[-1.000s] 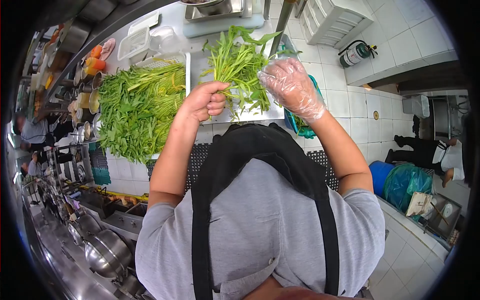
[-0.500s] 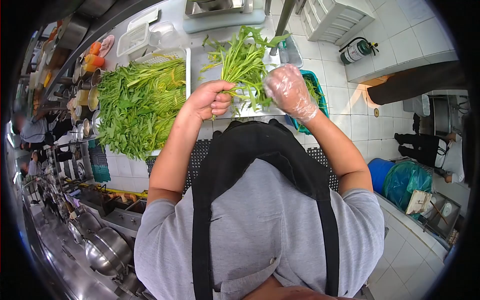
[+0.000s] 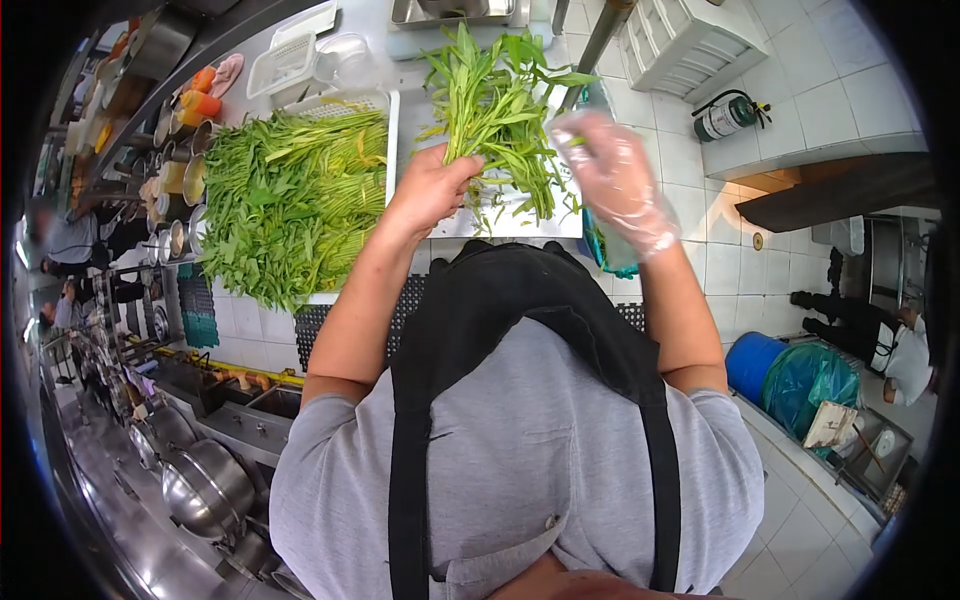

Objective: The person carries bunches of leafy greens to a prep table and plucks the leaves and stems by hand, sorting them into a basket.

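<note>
My left hand (image 3: 437, 188) is closed around the stems of long leafy greens (image 3: 480, 105) at the front of the metal table. The leaves fan out away from me, and loose sprigs lie beside them. My right hand (image 3: 612, 180), in a clear plastic glove, is apart from the bunch, to its right. Motion smears its fingers, and a bit of green shows near the fingertips. Below that hand, a teal basket (image 3: 622, 270) with greens in it is mostly hidden. To the left, a white perforated basket (image 3: 392, 150) holds a large heap of similar greens (image 3: 290, 210).
White plastic containers (image 3: 285, 72) and a clear tub (image 3: 343, 60) stand behind the heaped basket. A metal pan (image 3: 450, 12) sits at the table's back. A metal post (image 3: 605, 40) rises at the right corner. A fire extinguisher (image 3: 728, 118) is farther right.
My right hand has moved right, away from the bunch and over the teal basket. My left hand has shifted slightly right and back, and its bunch stands more spread.
</note>
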The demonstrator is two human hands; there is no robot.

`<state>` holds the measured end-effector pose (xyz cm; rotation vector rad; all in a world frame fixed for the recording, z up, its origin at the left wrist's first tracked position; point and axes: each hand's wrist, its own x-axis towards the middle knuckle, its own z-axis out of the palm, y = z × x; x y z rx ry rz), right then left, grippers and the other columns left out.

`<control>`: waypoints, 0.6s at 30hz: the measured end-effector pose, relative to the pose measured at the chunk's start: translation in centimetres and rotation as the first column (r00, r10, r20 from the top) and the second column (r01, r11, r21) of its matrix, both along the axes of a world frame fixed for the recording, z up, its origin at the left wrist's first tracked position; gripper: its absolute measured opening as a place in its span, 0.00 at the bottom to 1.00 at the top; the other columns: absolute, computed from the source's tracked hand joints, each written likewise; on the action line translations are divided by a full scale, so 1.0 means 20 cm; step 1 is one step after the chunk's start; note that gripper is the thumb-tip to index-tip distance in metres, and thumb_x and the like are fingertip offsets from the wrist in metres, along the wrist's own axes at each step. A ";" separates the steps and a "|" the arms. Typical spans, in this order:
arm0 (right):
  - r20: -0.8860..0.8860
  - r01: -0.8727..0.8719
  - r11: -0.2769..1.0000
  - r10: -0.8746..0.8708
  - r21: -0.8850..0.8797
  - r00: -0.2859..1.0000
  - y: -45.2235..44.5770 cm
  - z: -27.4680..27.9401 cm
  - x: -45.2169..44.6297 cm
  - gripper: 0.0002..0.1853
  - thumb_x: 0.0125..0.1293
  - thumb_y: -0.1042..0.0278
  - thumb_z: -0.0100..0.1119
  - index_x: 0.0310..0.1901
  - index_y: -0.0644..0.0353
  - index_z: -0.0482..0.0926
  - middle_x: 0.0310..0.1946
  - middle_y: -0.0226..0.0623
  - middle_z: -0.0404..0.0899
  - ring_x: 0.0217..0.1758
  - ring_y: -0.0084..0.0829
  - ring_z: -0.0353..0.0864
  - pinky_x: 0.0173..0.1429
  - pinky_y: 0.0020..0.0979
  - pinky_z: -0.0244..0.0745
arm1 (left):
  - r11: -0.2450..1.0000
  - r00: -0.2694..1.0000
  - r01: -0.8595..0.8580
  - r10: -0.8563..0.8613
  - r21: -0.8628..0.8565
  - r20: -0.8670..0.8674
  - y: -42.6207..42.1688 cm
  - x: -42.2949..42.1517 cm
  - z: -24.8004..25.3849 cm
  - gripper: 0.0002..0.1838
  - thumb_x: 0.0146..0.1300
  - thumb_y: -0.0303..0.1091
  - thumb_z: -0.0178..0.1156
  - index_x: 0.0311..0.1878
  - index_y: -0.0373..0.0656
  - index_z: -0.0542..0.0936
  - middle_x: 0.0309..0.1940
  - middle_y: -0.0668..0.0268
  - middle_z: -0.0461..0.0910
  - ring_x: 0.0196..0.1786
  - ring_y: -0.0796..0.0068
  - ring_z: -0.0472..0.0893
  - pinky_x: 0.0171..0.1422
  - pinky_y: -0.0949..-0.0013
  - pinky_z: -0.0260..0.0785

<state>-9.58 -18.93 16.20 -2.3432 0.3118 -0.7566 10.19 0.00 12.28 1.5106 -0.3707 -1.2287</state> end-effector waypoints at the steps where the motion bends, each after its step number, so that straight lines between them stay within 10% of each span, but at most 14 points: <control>1: -0.043 -0.003 1.000 0.003 0.001 0.999 0.03 -0.05 0.04 0.10 0.78 0.69 0.64 0.53 0.66 0.87 0.48 0.53 0.89 0.49 0.55 0.88 0.57 0.50 0.83 | 1.000 1.000 0.003 -0.003 -0.005 0.001 -0.01 -0.02 0.01 0.07 0.78 0.36 0.66 0.45 0.43 0.83 0.23 0.80 0.69 0.20 0.88 0.61 0.23 0.73 0.52; 8: -0.125 -0.122 0.992 0.123 0.020 0.984 0.10 -0.23 0.19 0.10 0.73 0.70 0.64 0.48 0.68 0.86 0.41 0.56 0.85 0.50 0.60 0.85 0.56 0.54 0.80 | 0.990 0.984 0.058 -0.036 -0.125 0.174 -0.01 -0.05 -0.05 0.07 0.80 0.38 0.65 0.46 0.47 0.82 0.22 0.82 0.67 0.21 0.89 0.60 0.24 0.74 0.50; 16: -0.099 0.240 0.967 -0.232 0.088 0.968 0.15 -0.39 0.23 0.10 0.76 0.68 0.60 0.45 0.67 0.85 0.44 0.61 0.83 0.49 0.64 0.85 0.55 0.55 0.79 | 0.971 0.919 -0.052 0.139 -0.235 0.368 -0.03 -0.10 -0.25 0.13 0.87 0.45 0.60 0.52 0.44 0.82 0.26 0.81 0.69 0.28 0.88 0.64 0.32 0.73 0.58; 18: -0.037 0.280 0.959 -0.279 0.039 0.960 0.02 -0.48 0.18 0.11 0.78 0.65 0.59 0.45 0.65 0.86 0.43 0.52 0.86 0.46 0.51 0.88 0.54 0.50 0.80 | 0.960 0.900 -0.136 0.223 -0.244 0.376 -0.02 -0.06 -0.27 0.13 0.87 0.44 0.60 0.51 0.44 0.81 0.26 0.81 0.69 0.27 0.88 0.64 0.31 0.73 0.58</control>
